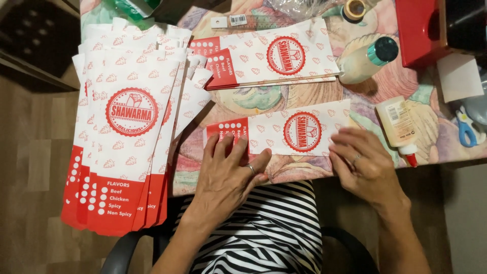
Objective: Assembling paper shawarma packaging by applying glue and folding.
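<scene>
A flat white-and-red paper food bag [284, 133] with a round red emblem lies near the table's front edge. My left hand [228, 175] rests flat on its red left end, fingers spread. My right hand [361, 161] presses its right end with the fingertips. Neither hand grips anything. Behind it lies a small stack of the same bags [269, 58]. A large fanned pile of matching bags [129, 122] hangs over the table's left side.
A white glue bottle with a red tip [398, 127] lies right of my right hand. A bottle with a teal cap [362, 61], a tape roll [353, 9], a red box [418, 30], blue scissors [465, 129] and white paper [459, 76] sit at the back right on the patterned tablecloth [243, 104].
</scene>
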